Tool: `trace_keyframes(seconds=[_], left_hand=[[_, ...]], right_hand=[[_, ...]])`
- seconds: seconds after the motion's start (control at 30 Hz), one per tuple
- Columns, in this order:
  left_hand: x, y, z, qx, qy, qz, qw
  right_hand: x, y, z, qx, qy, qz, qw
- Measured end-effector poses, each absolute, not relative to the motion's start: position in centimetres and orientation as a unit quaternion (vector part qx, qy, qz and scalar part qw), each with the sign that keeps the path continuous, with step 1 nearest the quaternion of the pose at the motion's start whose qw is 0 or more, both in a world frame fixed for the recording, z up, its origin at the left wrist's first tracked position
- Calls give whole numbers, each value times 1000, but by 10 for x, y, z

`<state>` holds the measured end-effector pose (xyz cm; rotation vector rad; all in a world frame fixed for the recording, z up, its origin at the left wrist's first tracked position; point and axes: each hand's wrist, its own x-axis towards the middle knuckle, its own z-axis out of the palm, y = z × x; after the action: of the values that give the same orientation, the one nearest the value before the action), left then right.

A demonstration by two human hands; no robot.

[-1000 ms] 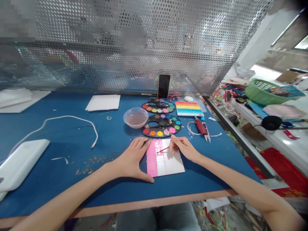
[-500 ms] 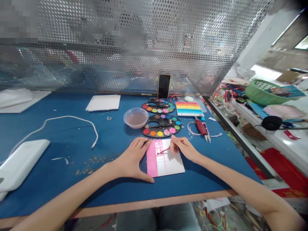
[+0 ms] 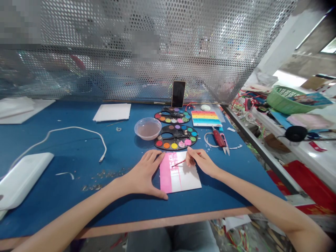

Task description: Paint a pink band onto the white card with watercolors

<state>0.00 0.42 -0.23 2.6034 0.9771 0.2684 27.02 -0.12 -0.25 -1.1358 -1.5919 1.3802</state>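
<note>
A white square board (image 3: 190,180) lies flat on the blue table, with a wide pink painted band on its left side and a thin pink line near its middle. My left hand (image 3: 144,175) is spread at the board's left side, fingertips at the upper left corner and thumb by the lower left edge. A thin red paintbrush (image 3: 180,162) is pinched in my right hand (image 3: 201,161), which rests over the board's upper right. Its tip meets the board just right of the pink band. Two black paint palettes (image 3: 172,137) with coloured wells sit beyond the board.
A plastic bowl of cloudy water (image 3: 148,129) stands left of the palettes. Thread snips (image 3: 223,143), a rainbow-striped board (image 3: 206,119) and a propped phone (image 3: 178,93) are behind. White boards (image 3: 112,112), a cable (image 3: 76,128) and a white device (image 3: 26,178) lie left. Perforated metal sheeting (image 3: 105,70) rises behind.
The brush tip has shifted very slightly up and right on the board. My left hand keeps its place.
</note>
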Motion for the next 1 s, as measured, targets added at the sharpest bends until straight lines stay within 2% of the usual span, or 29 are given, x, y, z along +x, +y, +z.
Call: trace_keyframes(seconds=[1.0], left_hand=[[0, 4, -2, 919, 346, 84, 170]], right_hand=[[274, -3, -1, -428, -638, 527, 364]])
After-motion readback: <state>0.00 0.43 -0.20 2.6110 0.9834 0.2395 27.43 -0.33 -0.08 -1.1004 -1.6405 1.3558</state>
